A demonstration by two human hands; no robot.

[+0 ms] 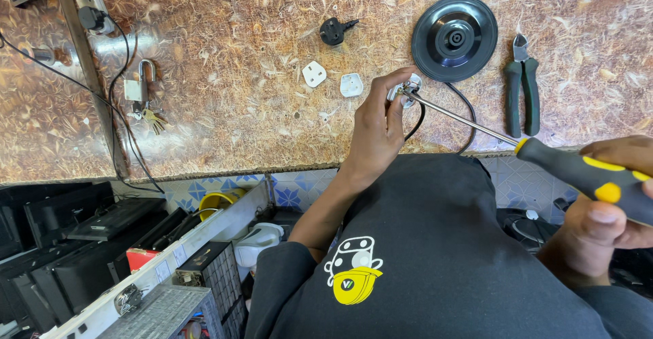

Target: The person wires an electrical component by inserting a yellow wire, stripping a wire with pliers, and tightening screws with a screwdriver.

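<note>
Screwdriver tip is meeting the plug at upper centre; right hand is clasping the handle, left hand is pinching the plug: steady pressure, shaft square, seems best.

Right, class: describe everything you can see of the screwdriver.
The screwdriver has a long, shiny metal shaft and a thick dark grey handle with yellow patches. It lies slantwise over the counter edge. The right hand grips the handle; the tip meets a small white plug part pinched in the left hand.
</note>
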